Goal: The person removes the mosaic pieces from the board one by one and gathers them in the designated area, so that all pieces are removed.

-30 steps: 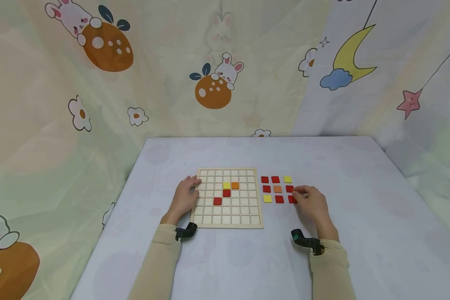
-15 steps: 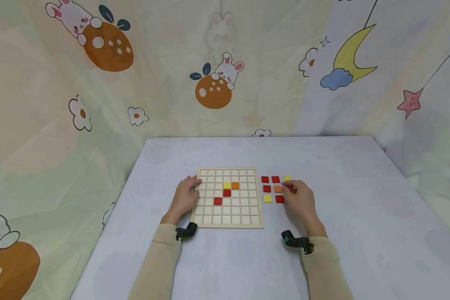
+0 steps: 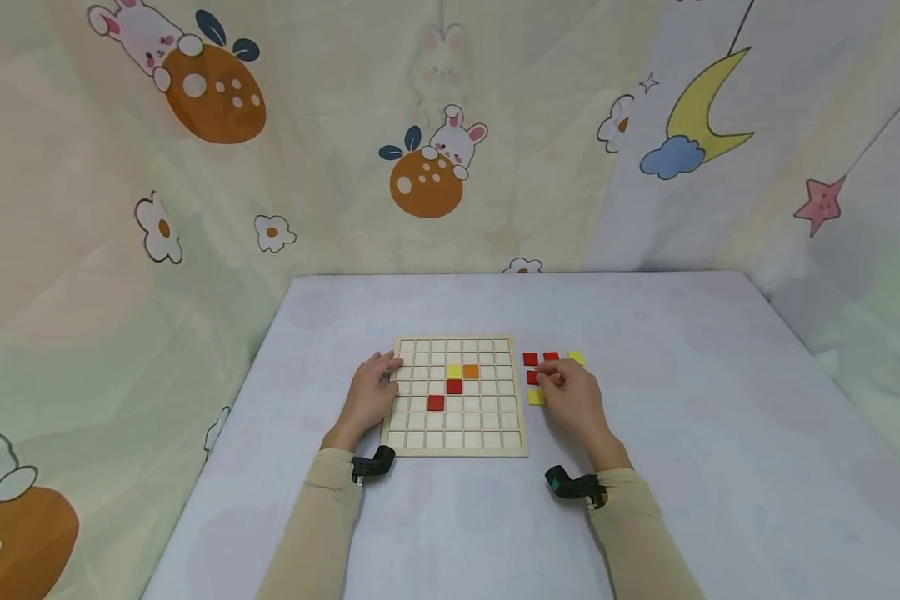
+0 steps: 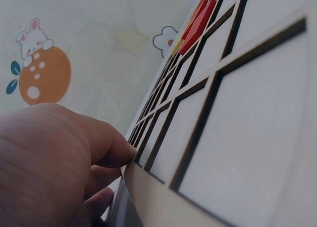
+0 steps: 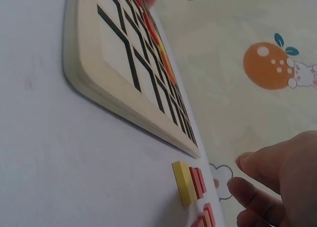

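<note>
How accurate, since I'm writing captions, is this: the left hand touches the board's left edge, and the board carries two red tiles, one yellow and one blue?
Not blue: the head view shows an orange tile on the board, beside the yellow tile. The rest stands.

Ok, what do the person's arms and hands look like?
Left sleeve and right sleeve: plain beige, ending near the wrists. Left hand and right hand: gloveless. Left wrist unit and right wrist unit: black, bent; the right has a small green patch.
</note>
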The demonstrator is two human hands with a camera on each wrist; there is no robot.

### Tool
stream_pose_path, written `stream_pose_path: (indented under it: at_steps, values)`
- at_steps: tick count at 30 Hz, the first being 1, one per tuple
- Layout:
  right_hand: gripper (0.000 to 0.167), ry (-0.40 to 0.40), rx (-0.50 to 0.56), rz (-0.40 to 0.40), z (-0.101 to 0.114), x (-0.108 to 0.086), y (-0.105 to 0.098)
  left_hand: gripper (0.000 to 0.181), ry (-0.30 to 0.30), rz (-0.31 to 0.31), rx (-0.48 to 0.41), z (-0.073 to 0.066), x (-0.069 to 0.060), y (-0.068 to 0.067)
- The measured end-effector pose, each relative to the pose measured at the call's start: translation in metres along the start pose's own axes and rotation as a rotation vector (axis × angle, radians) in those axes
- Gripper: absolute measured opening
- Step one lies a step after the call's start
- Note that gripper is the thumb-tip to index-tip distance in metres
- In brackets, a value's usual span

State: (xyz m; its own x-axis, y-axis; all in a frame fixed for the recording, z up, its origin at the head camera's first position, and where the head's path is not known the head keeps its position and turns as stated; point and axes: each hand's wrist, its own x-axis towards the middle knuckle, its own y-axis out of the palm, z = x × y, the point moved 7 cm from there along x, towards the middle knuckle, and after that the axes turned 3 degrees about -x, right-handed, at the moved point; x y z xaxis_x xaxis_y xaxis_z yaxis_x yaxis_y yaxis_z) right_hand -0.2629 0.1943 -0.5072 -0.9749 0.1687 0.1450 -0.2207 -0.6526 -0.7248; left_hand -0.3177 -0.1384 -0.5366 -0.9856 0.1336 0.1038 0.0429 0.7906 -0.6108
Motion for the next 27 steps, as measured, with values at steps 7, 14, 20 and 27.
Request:
stream_pose_path:
  at_steps: [7,14,20,27]
  values:
    - [0.021,-0.045,-0.012,0.037,0.014,-0.001,0.019,0.041,-0.002,0.005,0.011,0.0,0.0,0.0]
    - [0.021,-0.074,-0.044,0.069,0.031,-0.001,0.034,0.041,-0.013,0.002,0.008,0.003,-0.001,0.0]
    - [0.02,-0.095,-0.052,0.088,0.046,0.001,0.042,0.041,-0.019,-0.001,0.006,0.004,0.0,0.001]
    - [0.019,-0.121,-0.074,0.114,0.056,0.004,0.051,0.041,-0.02,-0.003,0.001,0.003,0.0,0.001]
